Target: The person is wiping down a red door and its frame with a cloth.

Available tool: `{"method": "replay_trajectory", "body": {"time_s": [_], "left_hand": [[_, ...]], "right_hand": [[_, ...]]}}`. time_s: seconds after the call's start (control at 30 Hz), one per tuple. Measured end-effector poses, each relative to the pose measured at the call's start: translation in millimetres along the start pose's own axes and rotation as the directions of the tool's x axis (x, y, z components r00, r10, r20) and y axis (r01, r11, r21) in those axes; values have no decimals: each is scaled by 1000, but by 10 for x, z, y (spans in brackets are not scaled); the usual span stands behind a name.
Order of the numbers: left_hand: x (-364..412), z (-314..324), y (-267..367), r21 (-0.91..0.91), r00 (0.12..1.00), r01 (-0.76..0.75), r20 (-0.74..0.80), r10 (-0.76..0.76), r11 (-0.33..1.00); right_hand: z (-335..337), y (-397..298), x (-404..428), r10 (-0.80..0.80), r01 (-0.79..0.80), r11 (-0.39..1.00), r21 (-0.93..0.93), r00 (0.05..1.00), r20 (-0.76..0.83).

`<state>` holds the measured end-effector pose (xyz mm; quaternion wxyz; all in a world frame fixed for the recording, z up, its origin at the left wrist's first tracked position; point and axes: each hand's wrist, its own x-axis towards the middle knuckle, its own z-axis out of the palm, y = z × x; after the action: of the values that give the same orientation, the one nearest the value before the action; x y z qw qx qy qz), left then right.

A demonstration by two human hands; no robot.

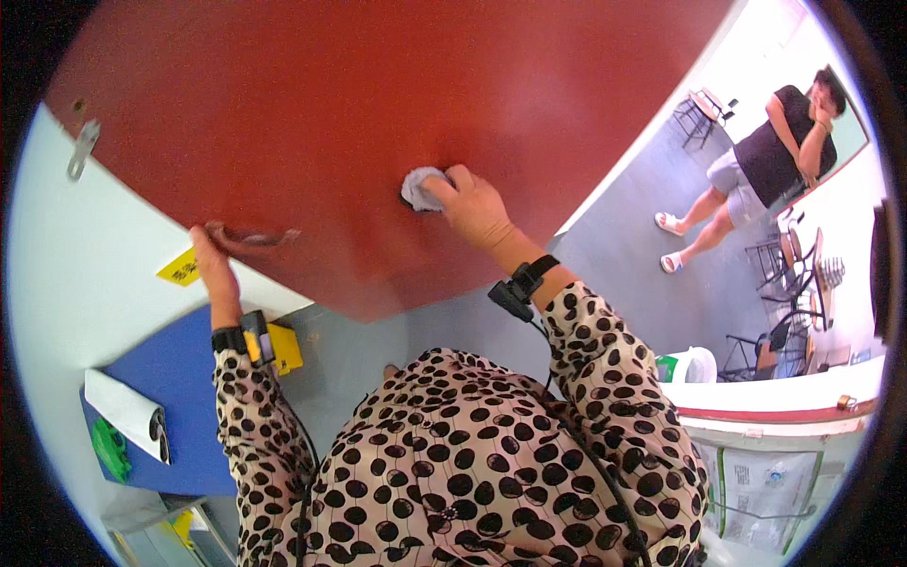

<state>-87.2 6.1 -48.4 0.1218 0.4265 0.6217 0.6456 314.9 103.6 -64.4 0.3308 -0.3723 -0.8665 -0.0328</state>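
Note:
A large red door (368, 92) fills the upper part of the view. Against its face, my right hand (478, 209) presses a bunched grey cloth (425, 188), its fingers closed around it. My left hand (216, 273) grips the door's left edge, beside a curved pull handle (258, 237); some of its fingers are hidden. A yellow tag with printed marks (181, 269) shows right by that hand. Further up the same edge, a metal hasp (83, 150) sticks out.
At lower left, a blue surface (191, 397) bears a white rolled sheet (127, 411) and a green plastic bag (110, 450). A yellow box (285, 349) stands below my left wrist. On the right are another person (786, 142), chairs with tables (790, 262) and a white bucket (694, 365).

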Motion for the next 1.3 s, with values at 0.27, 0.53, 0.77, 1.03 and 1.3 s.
{"method": "replay_trajectory", "body": {"time_s": [0.27,0.53,0.77,1.03,1.3], "left_hand": [[-311,-11,200,-179,995,44,-83,-60,983],[-531,-144,346,-181,981,119,-130,-143,976],[-506,-178,359,-192,984,136,-92,-156,972],[-403,-221,197,-231,969,181,-123,-213,956],[-434,178,335,-132,970,200,-116,-215,971]], "right_hand": [[-11,1382,-1022,669,-627,741,238,667,-326],[-212,1974,-962,836,-817,486,309,331,-438],[813,274,-1145,720,-628,608,486,694,-4],[540,930,-1137,885,-658,407,633,456,-95],[1018,-141,-824,865,-661,394,639,502,-13]]}}
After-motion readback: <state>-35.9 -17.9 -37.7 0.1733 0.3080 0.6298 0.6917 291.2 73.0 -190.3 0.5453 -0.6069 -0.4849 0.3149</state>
